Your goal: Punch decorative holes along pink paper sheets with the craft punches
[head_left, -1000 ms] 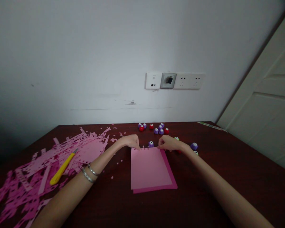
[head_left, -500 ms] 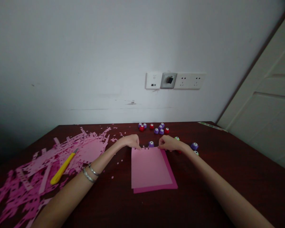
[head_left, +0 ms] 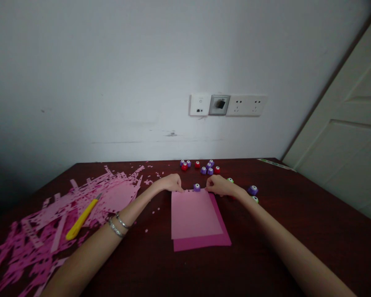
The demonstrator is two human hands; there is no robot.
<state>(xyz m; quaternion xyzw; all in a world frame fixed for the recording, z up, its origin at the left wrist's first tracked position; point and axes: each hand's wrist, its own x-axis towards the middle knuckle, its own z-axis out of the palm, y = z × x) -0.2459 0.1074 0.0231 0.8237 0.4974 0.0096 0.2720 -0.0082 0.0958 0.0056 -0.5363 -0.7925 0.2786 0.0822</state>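
Note:
A light pink sheet of paper [head_left: 195, 214] lies over a darker pink sheet [head_left: 204, 242], whose front and right edges show beneath it. My left hand [head_left: 172, 182] pinches the light sheet at its far left corner. At the far right corner my right hand [head_left: 216, 185] pinches the same sheet. Between the hands, a purple craft punch [head_left: 197, 187] sits at the far edge of the paper, where a few small punched holes show. I cannot tell whether the paper is inside the punch's slot.
Cut pink paper scraps [head_left: 117, 197] are heaped on the left of the dark table [head_left: 126, 268], with a yellow craft knife [head_left: 83, 218] on top. Several more punches [head_left: 209, 167] stand near the wall, others [head_left: 252, 190] right of my right hand. Wall sockets [head_left: 246, 105] are above.
The light pink sheet has slid away from me, toward the purple punch, baring more of the darker sheet at the front. Both hands keep their pinch on its far corners.

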